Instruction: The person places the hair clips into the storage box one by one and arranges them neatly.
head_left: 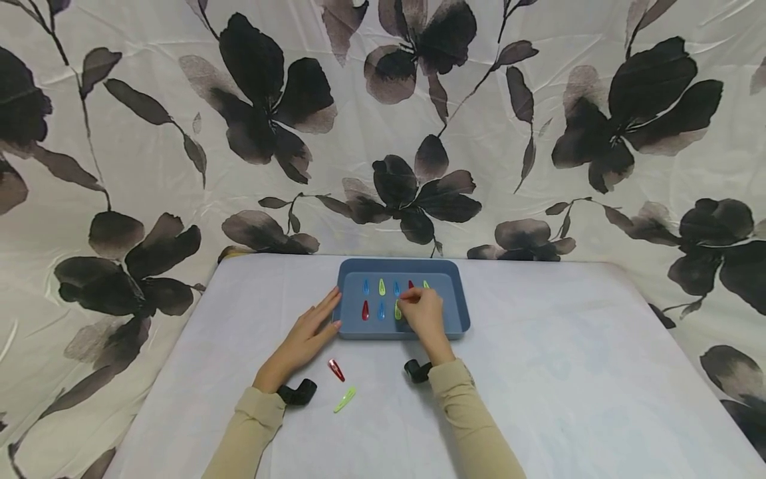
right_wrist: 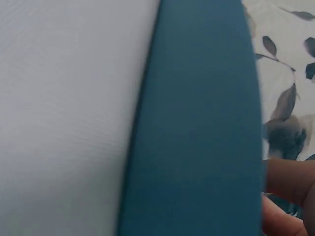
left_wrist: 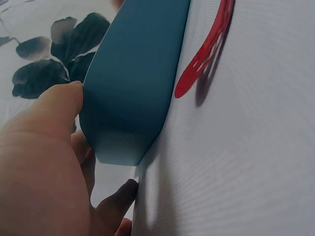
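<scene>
A blue-grey tray [head_left: 403,332] lies on the table with two rows of snap hair clips in it. My left hand [head_left: 306,336] rests against the tray's left edge, its fingers extended along the rim; the left wrist view shows the fingers touching the tray's corner. Over the lower row, my right hand [head_left: 423,316] pinches the upper end of a yellow-green hair clip [head_left: 397,311] with thumb and fingertip. Left of it lie a blue clip [head_left: 381,310] and a red clip [head_left: 365,310]. The palm covers the tray's lower right part.
On the white cloth [head_left: 568,372], in front of the tray, lie a loose red clip [head_left: 336,370] and a yellow-green clip [head_left: 344,400]. Black wrist cameras sit under both wrists. A floral curtain [head_left: 407,133] hangs behind the table.
</scene>
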Action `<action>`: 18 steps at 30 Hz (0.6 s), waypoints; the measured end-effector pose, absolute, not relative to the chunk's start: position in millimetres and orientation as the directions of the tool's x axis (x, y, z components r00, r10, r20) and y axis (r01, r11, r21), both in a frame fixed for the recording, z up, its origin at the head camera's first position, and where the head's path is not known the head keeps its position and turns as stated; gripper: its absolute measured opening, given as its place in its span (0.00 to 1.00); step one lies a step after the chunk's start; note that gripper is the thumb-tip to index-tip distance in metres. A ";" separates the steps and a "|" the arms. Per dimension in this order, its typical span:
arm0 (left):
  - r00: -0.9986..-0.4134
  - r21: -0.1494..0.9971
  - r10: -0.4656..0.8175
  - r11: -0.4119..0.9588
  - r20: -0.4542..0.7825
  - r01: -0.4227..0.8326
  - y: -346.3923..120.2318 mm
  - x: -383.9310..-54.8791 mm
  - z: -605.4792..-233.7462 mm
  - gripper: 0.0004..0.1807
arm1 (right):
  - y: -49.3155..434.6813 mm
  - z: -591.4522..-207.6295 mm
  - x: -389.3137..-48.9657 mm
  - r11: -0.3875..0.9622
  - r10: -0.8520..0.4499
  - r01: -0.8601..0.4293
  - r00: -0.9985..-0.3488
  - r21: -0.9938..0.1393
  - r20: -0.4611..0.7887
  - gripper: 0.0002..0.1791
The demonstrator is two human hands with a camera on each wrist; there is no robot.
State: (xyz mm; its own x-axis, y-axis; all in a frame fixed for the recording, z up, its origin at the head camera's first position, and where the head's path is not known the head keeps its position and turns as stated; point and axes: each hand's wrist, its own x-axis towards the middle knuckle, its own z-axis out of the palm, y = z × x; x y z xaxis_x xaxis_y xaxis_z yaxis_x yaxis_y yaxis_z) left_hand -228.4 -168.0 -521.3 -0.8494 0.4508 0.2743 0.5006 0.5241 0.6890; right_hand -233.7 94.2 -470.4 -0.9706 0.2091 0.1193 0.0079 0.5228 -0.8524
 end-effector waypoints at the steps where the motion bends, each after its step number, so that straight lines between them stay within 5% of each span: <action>1: -0.849 0.689 0.452 0.525 0.273 0.500 -167.9 -228.3 -521.3 0.33 | 94.7 -469.0 -233.3 0.522 0.199 -0.010 -0.971 -0.853 0.133 0.02; 18: -0.850 0.694 0.450 0.520 0.273 0.498 -167.4 -227.9 -520.9 0.33 | 82.6 -434.7 -206.2 0.453 -0.033 -0.338 -0.931 -0.825 0.363 0.04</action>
